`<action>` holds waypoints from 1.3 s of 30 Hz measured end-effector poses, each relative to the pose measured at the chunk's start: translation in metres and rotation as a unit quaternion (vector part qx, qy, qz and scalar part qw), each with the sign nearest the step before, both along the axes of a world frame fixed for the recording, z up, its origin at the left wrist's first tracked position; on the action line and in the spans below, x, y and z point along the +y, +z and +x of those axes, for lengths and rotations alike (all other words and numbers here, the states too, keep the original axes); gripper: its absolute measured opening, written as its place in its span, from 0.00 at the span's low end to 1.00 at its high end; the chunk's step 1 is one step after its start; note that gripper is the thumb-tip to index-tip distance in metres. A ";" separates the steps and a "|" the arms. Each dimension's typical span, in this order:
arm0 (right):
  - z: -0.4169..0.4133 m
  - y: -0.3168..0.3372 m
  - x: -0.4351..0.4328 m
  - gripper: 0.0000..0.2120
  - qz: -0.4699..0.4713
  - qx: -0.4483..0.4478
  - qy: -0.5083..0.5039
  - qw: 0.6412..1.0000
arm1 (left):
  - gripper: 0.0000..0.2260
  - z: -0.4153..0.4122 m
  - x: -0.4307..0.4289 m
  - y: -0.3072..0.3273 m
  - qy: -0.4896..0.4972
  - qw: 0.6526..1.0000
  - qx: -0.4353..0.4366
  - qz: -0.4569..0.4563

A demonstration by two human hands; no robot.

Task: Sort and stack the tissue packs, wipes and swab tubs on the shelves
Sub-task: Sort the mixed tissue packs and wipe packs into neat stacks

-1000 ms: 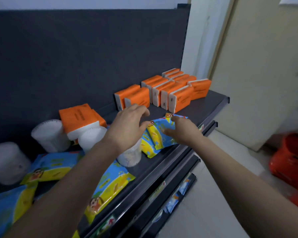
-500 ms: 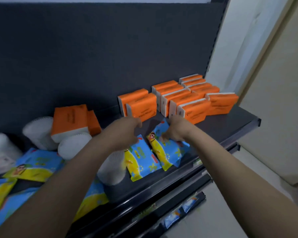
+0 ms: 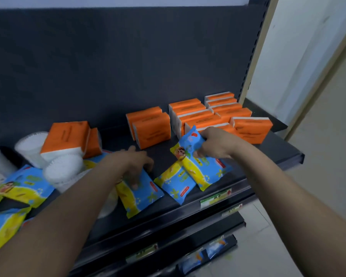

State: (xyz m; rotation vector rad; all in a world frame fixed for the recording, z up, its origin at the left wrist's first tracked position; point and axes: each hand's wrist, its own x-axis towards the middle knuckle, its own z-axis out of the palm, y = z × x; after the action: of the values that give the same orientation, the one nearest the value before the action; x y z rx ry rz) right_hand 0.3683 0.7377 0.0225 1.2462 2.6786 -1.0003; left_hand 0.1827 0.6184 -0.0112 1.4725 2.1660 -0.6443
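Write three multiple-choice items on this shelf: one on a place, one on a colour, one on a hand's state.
1. Where do the rows of orange tissue packs stand?
A. back right of the shelf
B. front left edge
C. on the floor

2. What colour are the swab tubs?
A. green
B. red
C. white

3. What is the right hand doing?
A. hanging idle
B. gripping a wipes pack
C. pressing a tub

Answers:
1 A: they line up toward the far right end.
2 C: their ribbed tops are white.
3 B: its fingers curl round the top of a blue-and-yellow pack.
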 end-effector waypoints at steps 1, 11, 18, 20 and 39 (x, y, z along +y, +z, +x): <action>0.001 0.001 0.001 0.11 -0.001 0.004 0.004 1.000 | 0.28 0.001 -0.001 0.002 0.008 1.000 0.015 -0.003; -0.015 0.006 0.000 0.16 0.027 -0.023 0.047 0.998 | 0.12 -0.019 -0.019 0.041 0.035 0.956 0.051 0.288; -0.045 0.003 -0.021 0.14 0.036 -0.028 0.105 0.993 | 0.14 -0.018 -0.064 0.062 0.221 0.802 -0.004 0.555; -0.056 0.006 -0.029 0.14 0.009 0.024 0.088 0.996 | 0.13 -0.020 -0.080 0.066 0.253 0.777 0.005 0.577; -0.198 0.039 -0.251 0.11 0.006 0.304 0.219 0.927 | 0.08 -0.072 -0.353 0.052 0.405 0.648 0.009 0.645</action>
State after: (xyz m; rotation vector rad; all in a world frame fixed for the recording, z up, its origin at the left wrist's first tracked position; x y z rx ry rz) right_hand 0.1704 0.4864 0.0611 0.3020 3.1727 -1.4695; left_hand 0.1107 0.2650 0.0411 0.5689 2.9686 1.4860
